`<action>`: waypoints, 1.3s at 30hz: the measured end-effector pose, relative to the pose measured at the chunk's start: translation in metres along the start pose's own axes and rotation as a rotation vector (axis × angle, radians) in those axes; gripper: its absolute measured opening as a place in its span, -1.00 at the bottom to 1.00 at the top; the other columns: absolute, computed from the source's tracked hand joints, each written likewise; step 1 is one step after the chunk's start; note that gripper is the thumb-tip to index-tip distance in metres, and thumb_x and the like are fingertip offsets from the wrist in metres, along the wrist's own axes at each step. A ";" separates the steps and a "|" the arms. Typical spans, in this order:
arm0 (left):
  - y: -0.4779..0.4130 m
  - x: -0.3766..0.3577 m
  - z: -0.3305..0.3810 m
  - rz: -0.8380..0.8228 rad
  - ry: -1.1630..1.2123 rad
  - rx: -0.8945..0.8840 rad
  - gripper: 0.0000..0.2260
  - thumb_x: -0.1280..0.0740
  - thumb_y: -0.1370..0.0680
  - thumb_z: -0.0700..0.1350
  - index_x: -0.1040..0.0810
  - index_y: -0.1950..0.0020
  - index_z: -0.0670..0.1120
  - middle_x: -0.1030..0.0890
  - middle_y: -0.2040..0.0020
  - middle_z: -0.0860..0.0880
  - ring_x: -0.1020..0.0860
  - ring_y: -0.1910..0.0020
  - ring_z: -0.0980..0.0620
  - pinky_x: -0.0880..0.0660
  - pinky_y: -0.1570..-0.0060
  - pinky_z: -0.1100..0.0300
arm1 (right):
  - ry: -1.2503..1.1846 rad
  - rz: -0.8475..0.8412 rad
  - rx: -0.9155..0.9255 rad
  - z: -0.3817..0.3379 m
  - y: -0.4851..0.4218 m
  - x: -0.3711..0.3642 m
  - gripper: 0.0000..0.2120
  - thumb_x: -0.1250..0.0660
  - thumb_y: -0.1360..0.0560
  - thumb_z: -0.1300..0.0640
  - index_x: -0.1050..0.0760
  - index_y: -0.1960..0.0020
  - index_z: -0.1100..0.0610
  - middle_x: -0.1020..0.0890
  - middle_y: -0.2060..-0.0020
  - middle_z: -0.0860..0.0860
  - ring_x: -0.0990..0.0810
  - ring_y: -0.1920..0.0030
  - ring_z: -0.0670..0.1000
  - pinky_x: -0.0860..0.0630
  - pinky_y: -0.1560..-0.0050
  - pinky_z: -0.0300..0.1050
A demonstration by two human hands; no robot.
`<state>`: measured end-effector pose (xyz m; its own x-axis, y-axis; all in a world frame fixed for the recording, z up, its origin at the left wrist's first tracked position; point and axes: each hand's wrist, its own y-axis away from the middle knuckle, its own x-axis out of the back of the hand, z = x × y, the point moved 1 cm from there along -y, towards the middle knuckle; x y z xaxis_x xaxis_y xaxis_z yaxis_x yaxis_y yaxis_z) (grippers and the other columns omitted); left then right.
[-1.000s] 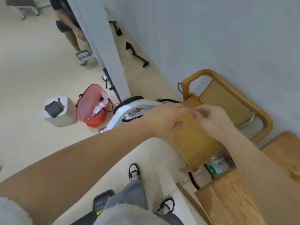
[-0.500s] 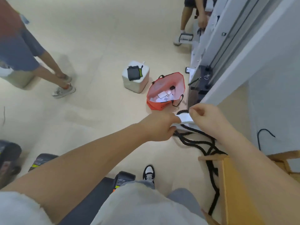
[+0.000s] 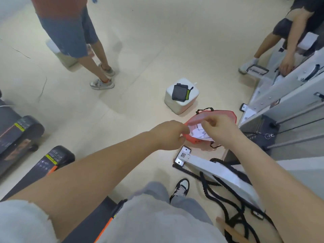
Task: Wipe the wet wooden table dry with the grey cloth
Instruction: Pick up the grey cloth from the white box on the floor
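My left hand (image 3: 169,135) and my right hand (image 3: 219,131) are held out close together above the floor, fingers curled, thumbs toward each other. They pinch a small white paper strip (image 3: 193,131) between them; it blends with white papers lying behind it. A dark grey folded cloth (image 3: 179,92) with a lime edge lies on a white box (image 3: 182,104) on the floor, well beyond both hands. The wooden table is out of view, apart from a wooden corner (image 3: 228,228) at the bottom right.
A red bag (image 3: 219,114) holding white papers sits under my hands. A white metal frame leg (image 3: 210,167) and black ropes (image 3: 219,193) lie at the right. Black equipment (image 3: 19,130) stands left. Two other people stand at the far left (image 3: 70,28) and far right (image 3: 289,32).
My view has swung left, away from the wooden chair and table toward the open floor. My hands stayed together in front of me and now hover over the red bag.
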<state>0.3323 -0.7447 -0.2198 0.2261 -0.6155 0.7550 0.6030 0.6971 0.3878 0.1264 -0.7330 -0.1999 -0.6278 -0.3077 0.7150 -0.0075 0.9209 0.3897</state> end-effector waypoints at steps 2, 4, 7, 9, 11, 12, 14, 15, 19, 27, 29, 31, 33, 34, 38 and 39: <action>-0.022 0.013 -0.012 0.006 0.025 0.033 -0.70 -0.23 -0.65 -0.13 -0.58 -0.36 -0.08 -0.62 -0.28 -0.04 -0.54 -0.24 -0.07 -0.47 -0.21 0.03 | 0.020 -0.009 0.003 -0.002 -0.033 0.007 -0.76 -0.21 -0.61 0.05 -0.66 -0.02 0.04 -0.61 0.28 -0.12 -0.56 0.23 -0.03 -0.52 0.16 -0.05; -0.042 0.029 -0.024 0.014 0.050 0.044 -0.68 -0.24 -0.65 -0.13 -0.55 -0.40 -0.06 -0.59 -0.34 -0.01 -0.52 -0.29 -0.04 -0.44 -0.24 0.11 | 0.016 -0.029 -0.006 -0.007 -0.061 0.014 -0.75 -0.22 -0.61 0.04 -0.66 0.02 0.07 -0.67 0.17 -0.07 -0.61 0.09 0.02 -0.58 0.01 0.01; -0.079 0.049 -0.058 0.007 0.062 0.073 -0.65 -0.26 -0.65 -0.09 -0.52 -0.44 -0.02 -0.55 -0.40 0.02 -0.49 -0.34 -0.01 -0.42 -0.27 0.14 | 0.013 -0.067 -0.018 -0.015 -0.107 0.020 -0.78 -0.24 -0.61 0.02 -0.65 0.01 0.03 -0.70 0.12 -0.04 -0.63 0.04 0.04 -0.58 -0.01 -0.01; -0.109 0.066 -0.087 -0.011 0.058 0.094 -0.63 -0.26 -0.65 -0.06 -0.50 -0.46 0.00 -0.53 -0.42 0.02 -0.48 -0.36 0.00 -0.42 -0.28 0.14 | 0.014 -0.076 -0.027 -0.021 -0.144 0.022 -0.82 -0.25 -0.60 0.02 -0.63 0.01 -0.03 -0.72 0.12 -0.05 -0.64 0.06 0.02 -0.60 0.00 -0.01; -0.143 0.089 -0.118 -0.025 0.051 0.099 -0.63 -0.27 -0.64 -0.06 -0.50 -0.46 -0.01 -0.54 -0.41 0.02 -0.50 -0.34 0.00 -0.42 -0.25 0.18 | -0.003 -0.081 -0.049 -0.032 -0.189 0.024 -0.82 -0.24 -0.59 0.03 -0.58 0.13 -0.07 -0.70 0.20 -0.06 -0.62 0.16 -0.01 -0.56 0.10 -0.07; -0.161 0.101 -0.133 -0.034 0.048 0.095 -0.64 -0.27 -0.64 -0.07 -0.51 -0.45 -0.02 -0.55 -0.40 0.02 -0.52 -0.32 0.00 -0.41 -0.21 0.20 | -0.013 -0.079 -0.064 -0.038 -0.212 0.024 -0.79 -0.24 -0.59 0.03 -0.56 0.18 -0.05 -0.67 0.26 -0.05 -0.59 0.23 -0.01 -0.52 0.16 -0.08; -0.198 0.123 -0.163 -0.068 0.034 0.094 -0.64 -0.27 -0.63 -0.10 -0.53 -0.43 -0.02 -0.57 -0.37 0.01 -0.55 -0.28 -0.03 -0.44 -0.20 0.19 | -0.042 -0.073 -0.107 -0.048 -0.259 0.021 -0.75 -0.23 -0.58 0.05 -0.53 0.25 -0.01 -0.60 0.36 -0.03 -0.51 0.32 0.01 -0.44 0.25 -0.10; -0.218 0.133 -0.180 -0.094 0.013 0.095 -0.64 -0.26 -0.63 -0.11 -0.53 -0.42 -0.02 -0.58 -0.36 -0.01 -0.55 -0.26 -0.05 -0.47 -0.21 0.15 | -0.065 -0.066 -0.137 -0.051 -0.282 0.018 -0.75 -0.23 -0.58 0.06 -0.51 0.26 -0.02 -0.57 0.38 -0.04 -0.49 0.33 0.01 -0.41 0.29 -0.12; -0.287 0.160 -0.238 -0.197 -0.072 0.092 -0.61 -0.23 -0.61 -0.13 -0.50 -0.44 0.00 -0.55 -0.38 -0.04 -0.53 -0.29 -0.11 -0.50 -0.24 0.03 | -0.114 -0.054 -0.257 -0.058 -0.371 0.001 -0.76 -0.22 -0.56 0.07 -0.61 0.12 0.15 -0.62 0.25 0.05 -0.50 0.30 0.03 -0.43 0.28 -0.11; -0.387 0.125 -0.313 -0.270 -0.021 0.120 -0.57 -0.23 -0.64 -0.09 -0.39 -0.53 -0.02 -0.39 -0.53 0.02 -0.39 -0.47 -0.04 -0.38 -0.40 0.03 | -0.222 -0.024 -0.411 -0.006 -0.484 -0.053 -0.78 -0.22 -0.59 0.07 -0.62 -0.02 0.11 -0.63 0.21 0.02 -0.51 0.27 0.04 -0.47 0.21 -0.09; -0.420 0.093 -0.335 -0.281 0.006 0.128 -0.58 -0.24 -0.64 -0.09 -0.41 -0.51 -0.02 -0.41 -0.50 0.01 -0.41 -0.44 -0.05 -0.40 -0.37 0.05 | -0.239 0.011 -0.422 0.030 -0.510 -0.082 -0.75 -0.22 -0.59 0.09 -0.60 -0.07 0.20 -0.65 0.15 0.15 -0.48 0.27 0.05 -0.49 0.19 -0.06; -0.459 0.057 -0.359 -0.265 0.059 0.155 -0.63 -0.26 -0.63 -0.10 -0.47 -0.45 -0.04 -0.48 -0.42 -0.02 -0.47 -0.36 -0.07 -0.43 -0.30 0.09 | -0.257 0.063 -0.450 0.069 -0.539 -0.116 -0.71 -0.22 -0.58 0.09 -0.55 -0.14 0.28 -0.64 0.06 0.27 -0.44 0.25 0.08 -0.47 0.19 -0.04; -0.499 0.020 -0.382 -0.239 0.126 0.204 -0.70 -0.27 -0.62 -0.11 -0.54 -0.34 -0.04 -0.57 -0.29 -0.04 -0.54 -0.26 -0.11 -0.48 -0.21 0.10 | -0.286 0.084 -0.481 0.109 -0.568 -0.150 -0.71 -0.23 -0.59 0.10 -0.54 -0.18 0.27 -0.62 0.06 0.26 -0.50 0.18 0.17 -0.49 0.14 -0.03; -0.519 0.002 -0.394 -0.222 0.174 0.236 -0.77 -0.27 -0.61 -0.12 -0.56 -0.25 -0.04 -0.59 -0.19 -0.04 -0.57 -0.19 -0.13 -0.51 -0.16 0.07 | -0.300 0.090 -0.487 0.127 -0.581 -0.167 -0.71 -0.24 -0.60 0.09 -0.55 -0.21 0.24 -0.63 0.02 0.23 -0.56 0.08 0.21 -0.50 0.07 0.00; -0.592 -0.069 -0.435 -0.101 0.395 0.357 -0.80 -0.27 -0.62 -0.08 -0.50 -0.22 -0.09 -0.54 -0.11 -0.02 -0.51 -0.04 -0.09 -0.48 -0.01 0.11 | -0.295 0.092 -0.458 0.194 -0.632 -0.234 -0.58 -0.24 -0.63 0.02 -0.46 -0.43 0.18 -0.59 -0.24 0.08 -0.53 -0.25 0.14 -0.38 -0.09 -0.13; -0.608 -0.085 -0.445 -0.065 0.449 0.392 -0.75 -0.26 -0.63 -0.07 -0.49 -0.28 -0.12 -0.56 -0.15 -0.04 -0.51 -0.05 -0.09 -0.45 0.00 0.13 | -0.284 0.085 -0.448 0.208 -0.644 -0.249 -0.56 -0.24 -0.64 0.02 -0.43 -0.45 0.20 -0.57 -0.29 0.09 -0.52 -0.28 0.15 -0.39 -0.12 -0.12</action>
<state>0.2870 -1.2802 -0.7556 0.5506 -0.6973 0.4589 0.3186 0.6837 0.6566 0.1258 -1.1994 -0.7501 -0.7981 -0.1024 0.5937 0.3462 0.7286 0.5910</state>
